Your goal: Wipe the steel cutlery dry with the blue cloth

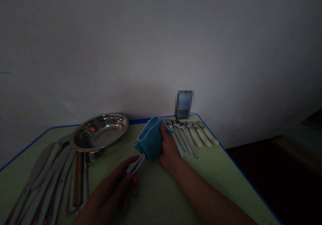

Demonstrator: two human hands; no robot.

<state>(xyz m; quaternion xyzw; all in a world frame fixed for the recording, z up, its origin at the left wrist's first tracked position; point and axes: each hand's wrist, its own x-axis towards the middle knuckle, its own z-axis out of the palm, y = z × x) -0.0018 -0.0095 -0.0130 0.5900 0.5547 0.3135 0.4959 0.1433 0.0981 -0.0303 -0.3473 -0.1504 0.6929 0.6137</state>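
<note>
My left hand point(114, 188) is closed around the flat metal handle of a piece of cutlery point(136, 164). A folded blue cloth point(151, 141) covers the cutlery's other end, so I cannot see whether it is a spoon or a fork. My right hand point(169, 151) grips that cloth, with the thumb on top, and wraps it about the hidden end. Just beyond the right hand, metal spoons point(186, 141) lie in a row. Beside them are several pieces of cutlery with cream-coloured handles point(200, 136).
A shiny metal bowl point(87, 145) sits tilted at the back left. Several long metal utensils point(47, 179) and one with a brown handle point(78, 181) lie before it. A blurred-out upright device point(184, 102) leans on the wall. The green table point(161, 201) has a blue edge.
</note>
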